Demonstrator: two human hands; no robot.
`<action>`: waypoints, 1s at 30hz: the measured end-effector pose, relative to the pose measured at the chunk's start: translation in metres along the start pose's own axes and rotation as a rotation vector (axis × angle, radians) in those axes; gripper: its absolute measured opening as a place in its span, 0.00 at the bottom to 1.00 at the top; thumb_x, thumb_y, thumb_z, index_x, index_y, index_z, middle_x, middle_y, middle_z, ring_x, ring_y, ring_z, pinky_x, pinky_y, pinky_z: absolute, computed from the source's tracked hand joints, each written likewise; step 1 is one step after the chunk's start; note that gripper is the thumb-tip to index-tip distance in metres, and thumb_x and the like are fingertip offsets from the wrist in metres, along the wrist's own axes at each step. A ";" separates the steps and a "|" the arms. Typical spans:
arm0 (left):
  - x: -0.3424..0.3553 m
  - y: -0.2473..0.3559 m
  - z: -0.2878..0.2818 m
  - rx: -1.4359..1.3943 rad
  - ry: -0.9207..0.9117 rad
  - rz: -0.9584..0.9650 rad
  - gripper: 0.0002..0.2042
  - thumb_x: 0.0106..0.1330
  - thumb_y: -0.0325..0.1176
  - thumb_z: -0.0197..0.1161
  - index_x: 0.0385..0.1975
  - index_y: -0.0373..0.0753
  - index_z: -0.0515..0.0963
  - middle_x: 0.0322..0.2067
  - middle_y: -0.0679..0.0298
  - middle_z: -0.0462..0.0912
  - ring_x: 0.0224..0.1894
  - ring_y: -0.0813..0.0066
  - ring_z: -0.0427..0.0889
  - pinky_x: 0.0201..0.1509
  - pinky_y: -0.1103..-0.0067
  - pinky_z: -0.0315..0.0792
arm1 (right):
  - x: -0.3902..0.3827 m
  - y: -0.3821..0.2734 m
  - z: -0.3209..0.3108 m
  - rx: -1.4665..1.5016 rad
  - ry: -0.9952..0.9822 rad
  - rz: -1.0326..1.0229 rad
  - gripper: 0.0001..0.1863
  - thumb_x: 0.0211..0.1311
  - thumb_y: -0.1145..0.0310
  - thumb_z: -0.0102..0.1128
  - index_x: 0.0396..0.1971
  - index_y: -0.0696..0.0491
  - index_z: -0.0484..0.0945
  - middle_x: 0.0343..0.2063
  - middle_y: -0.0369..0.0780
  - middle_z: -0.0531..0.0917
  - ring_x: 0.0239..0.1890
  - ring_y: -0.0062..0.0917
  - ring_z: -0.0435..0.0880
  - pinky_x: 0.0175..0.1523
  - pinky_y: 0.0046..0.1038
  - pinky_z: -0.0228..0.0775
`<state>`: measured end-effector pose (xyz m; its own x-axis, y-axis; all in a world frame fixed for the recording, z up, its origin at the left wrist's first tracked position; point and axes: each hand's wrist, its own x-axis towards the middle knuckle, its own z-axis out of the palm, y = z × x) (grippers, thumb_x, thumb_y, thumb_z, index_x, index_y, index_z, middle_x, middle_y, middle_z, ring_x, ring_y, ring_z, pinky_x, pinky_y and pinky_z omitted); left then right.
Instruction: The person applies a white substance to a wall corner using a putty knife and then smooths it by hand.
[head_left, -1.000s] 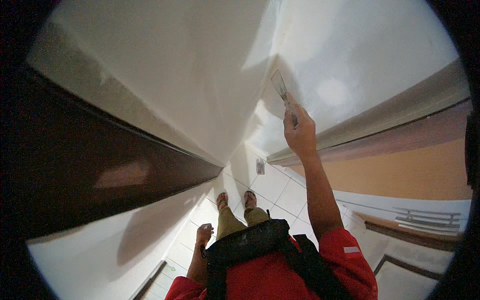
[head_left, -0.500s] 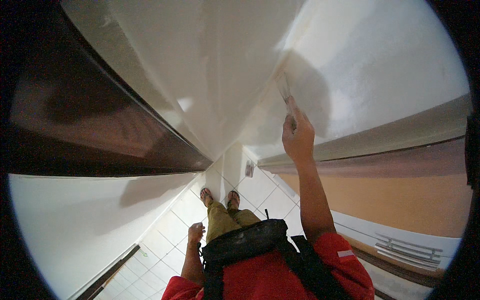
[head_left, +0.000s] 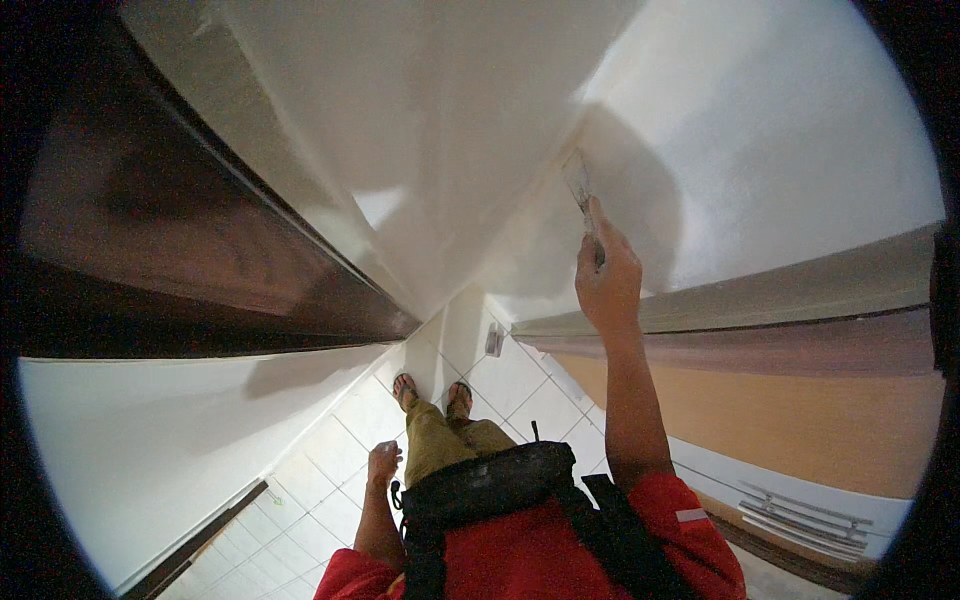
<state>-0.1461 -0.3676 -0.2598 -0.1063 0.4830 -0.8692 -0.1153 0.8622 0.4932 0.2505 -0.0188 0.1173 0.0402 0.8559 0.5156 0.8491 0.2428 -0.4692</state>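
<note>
My right hand point(head_left: 609, 277) is raised and closed round the handle of a putty knife point(head_left: 578, 183). Its pale, flared blade points up against the white wall point(head_left: 760, 130), beside the inner corner where two wall faces meet. Whitish dust or paste marks the fingers of this hand. My left hand point(head_left: 384, 461) hangs low beside my left leg, its fingers curled in; I see nothing in it, though it is small in the picture.
Dark brown glossy panel point(head_left: 200, 220) stands at left, above a white surface point(head_left: 170, 430). On the tiled floor point(head_left: 540, 400), a small grey rectangular object point(head_left: 495, 340) lies ahead of my sandalled feet point(head_left: 459, 398). An orange-tan panel point(head_left: 760, 410) is at right. A black waist bag point(head_left: 490, 490) hangs in front of me.
The right hand and putty knife appear slightly lower and to the right, still at the corner. My left hand is slightly further left. The whole view has shifted a little.
</note>
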 end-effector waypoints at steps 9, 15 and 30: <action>-0.008 0.008 0.018 0.077 0.038 0.010 0.19 0.73 0.41 0.57 0.51 0.30 0.78 0.37 0.56 0.87 0.33 0.71 0.85 0.32 0.76 0.76 | 0.012 -0.004 -0.007 -0.022 -0.097 0.118 0.30 0.65 0.79 0.56 0.69 0.51 0.72 0.42 0.52 0.85 0.39 0.48 0.85 0.47 0.43 0.77; -0.006 0.012 0.013 0.010 0.002 0.026 0.17 0.73 0.40 0.59 0.50 0.30 0.78 0.36 0.56 0.87 0.33 0.70 0.85 0.32 0.75 0.77 | 0.002 -0.007 -0.019 0.054 -0.078 0.110 0.29 0.66 0.79 0.56 0.69 0.51 0.72 0.38 0.52 0.85 0.37 0.47 0.85 0.46 0.44 0.76; -0.008 0.013 0.022 0.067 0.058 -0.005 0.19 0.73 0.42 0.58 0.49 0.31 0.80 0.37 0.56 0.87 0.32 0.71 0.85 0.29 0.76 0.74 | 0.012 -0.007 -0.028 -0.063 0.029 -0.043 0.30 0.66 0.78 0.56 0.69 0.50 0.73 0.33 0.54 0.83 0.32 0.47 0.83 0.41 0.44 0.75</action>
<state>-0.1255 -0.3570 -0.2478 -0.1632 0.4707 -0.8671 -0.0503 0.8738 0.4838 0.2597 -0.0237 0.1470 0.0173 0.8312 0.5557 0.8818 0.2493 -0.4004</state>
